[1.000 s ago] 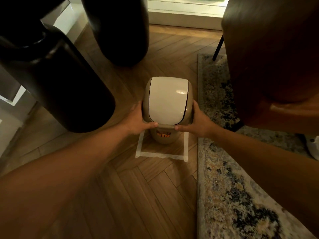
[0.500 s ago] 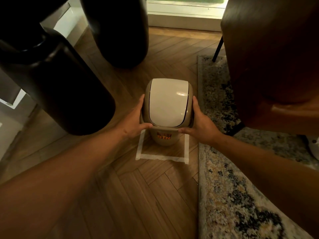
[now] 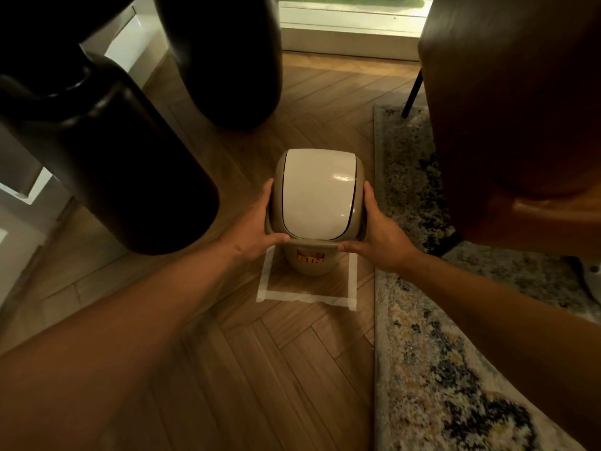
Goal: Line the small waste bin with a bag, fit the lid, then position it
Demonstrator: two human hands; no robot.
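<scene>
A small beige waste bin (image 3: 310,263) with an orange label stands on the wooden floor inside a square of white tape (image 3: 305,297). Its lid (image 3: 317,193), beige with a white swing flap, sits on top. My left hand (image 3: 257,227) grips the lid's left side, thumb along the front rim. My right hand (image 3: 379,231) grips the right side the same way. No bag shows from this angle.
Two tall dark rounded objects stand to the left (image 3: 107,151) and behind (image 3: 224,60) the bin. A brown leather chair (image 3: 514,118) stands on a patterned rug (image 3: 432,353) at the right. A bright window sill (image 3: 348,30) runs along the back.
The bin has shifted slightly nearer within the tape square, and my fingers now reach further up the lid's sides.
</scene>
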